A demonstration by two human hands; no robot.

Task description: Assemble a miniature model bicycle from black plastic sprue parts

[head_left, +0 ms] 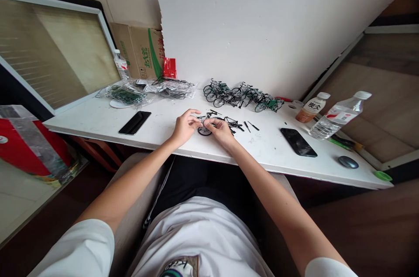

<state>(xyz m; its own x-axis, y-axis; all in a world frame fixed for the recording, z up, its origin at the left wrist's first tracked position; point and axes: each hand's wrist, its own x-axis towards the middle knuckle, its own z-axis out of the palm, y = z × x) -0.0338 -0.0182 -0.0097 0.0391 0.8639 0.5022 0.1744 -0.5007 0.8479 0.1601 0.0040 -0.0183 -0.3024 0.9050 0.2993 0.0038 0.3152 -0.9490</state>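
Note:
On the white table in front of me is a small dark model bicycle, its spoked front wheel toward me. My left hand pinches its left side between thumb and finger, with the index finger stretched out above. From the other side my right hand closes thumb and fingertips on the bicycle near the wheel. The exact part under the fingertips is too small to make out. Black bicycle parts lie just beyond my right hand. To their right are two thin dark tools, perhaps screwdrivers.
Several assembled green and black model bicycles stand at the back. Plastic bags of parts lie at the left. One phone is left, another phone right, near a water bottle, a drink bottle and a mouse.

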